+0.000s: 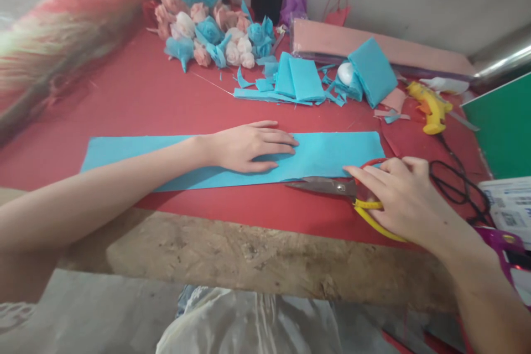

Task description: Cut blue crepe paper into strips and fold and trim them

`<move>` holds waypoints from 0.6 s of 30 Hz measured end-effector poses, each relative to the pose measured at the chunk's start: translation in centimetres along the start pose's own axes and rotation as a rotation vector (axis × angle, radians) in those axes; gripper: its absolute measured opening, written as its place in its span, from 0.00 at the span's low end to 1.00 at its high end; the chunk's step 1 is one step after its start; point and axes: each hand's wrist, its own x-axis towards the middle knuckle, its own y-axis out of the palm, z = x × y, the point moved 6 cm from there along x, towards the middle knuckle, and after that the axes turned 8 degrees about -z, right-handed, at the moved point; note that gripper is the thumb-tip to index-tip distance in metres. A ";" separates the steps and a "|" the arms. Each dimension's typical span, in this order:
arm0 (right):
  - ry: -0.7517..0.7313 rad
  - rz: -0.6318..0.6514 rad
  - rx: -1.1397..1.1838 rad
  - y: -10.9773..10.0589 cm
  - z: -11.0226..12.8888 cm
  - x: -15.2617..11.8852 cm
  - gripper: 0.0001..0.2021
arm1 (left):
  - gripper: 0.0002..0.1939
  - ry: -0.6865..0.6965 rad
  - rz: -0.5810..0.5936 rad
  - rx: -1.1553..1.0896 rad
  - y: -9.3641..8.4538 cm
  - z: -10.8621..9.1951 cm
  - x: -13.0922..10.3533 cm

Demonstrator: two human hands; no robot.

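Observation:
A long strip of blue crepe paper [136, 149] lies flat across the red table cover [136, 94]. My left hand [249, 146] presses flat on the middle of the strip, fingers spread and pointing right. My right hand [398, 193] grips the red and yellow handles of a pair of scissors [327, 185]. The closed blades lie at the strip's near edge and point left.
Blue, pink and white paper roses [207, 22] pile up at the back. Folded blue paper and scraps [302, 80], a pink sheet [373, 47], a yellow glue gun [431, 108] with a black cord, and a green board [504, 127] sit at right. Bare wood edge [249, 249] runs along the front.

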 end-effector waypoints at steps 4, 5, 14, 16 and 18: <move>0.012 0.020 -0.004 0.3 -0.4 -0.5 0.20 | 0.22 -0.006 0.003 -0.003 0.0 0.0 0.0; 0.014 0.030 -0.009 0.5 -0.4 -0.6 0.21 | 0.22 -0.006 0.007 0.000 0.0 0.1 0.0; -0.010 0.103 -0.059 1.7 1.6 1.1 0.27 | 0.21 0.012 -0.003 0.029 0.0 0.0 -0.1; -0.016 0.104 -0.057 1.8 2.0 1.8 0.27 | 0.21 0.014 0.002 0.040 0.1 0.0 -0.1; -0.028 0.100 -0.051 1.8 2.4 2.4 0.27 | 0.21 0.014 0.003 0.041 0.1 0.0 -0.1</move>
